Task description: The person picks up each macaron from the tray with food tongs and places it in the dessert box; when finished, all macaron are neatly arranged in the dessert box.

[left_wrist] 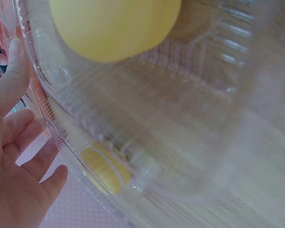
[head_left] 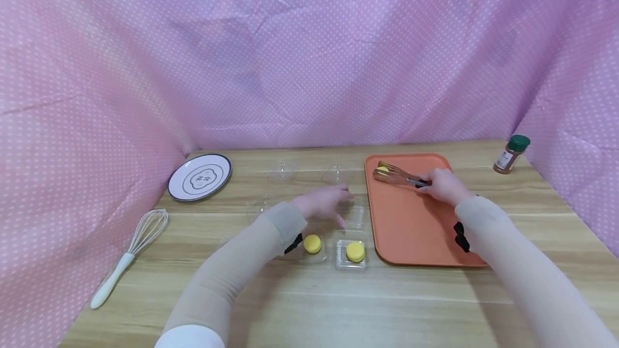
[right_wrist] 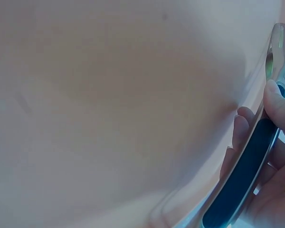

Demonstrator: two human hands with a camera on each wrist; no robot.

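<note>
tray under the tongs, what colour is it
Orange; the tray shows best in the head view.

Beige sleeves cover both arms (black straps at wrists), white cuff above.

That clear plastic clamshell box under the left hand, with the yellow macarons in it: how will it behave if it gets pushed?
The clear clamshell box looks thin and ribbed, so it probably flexes under pressure. It seems light, likely sliding easily on the wooden table. The left hand hovering over it, fingers relaxed, should steady it if it skids.
</note>
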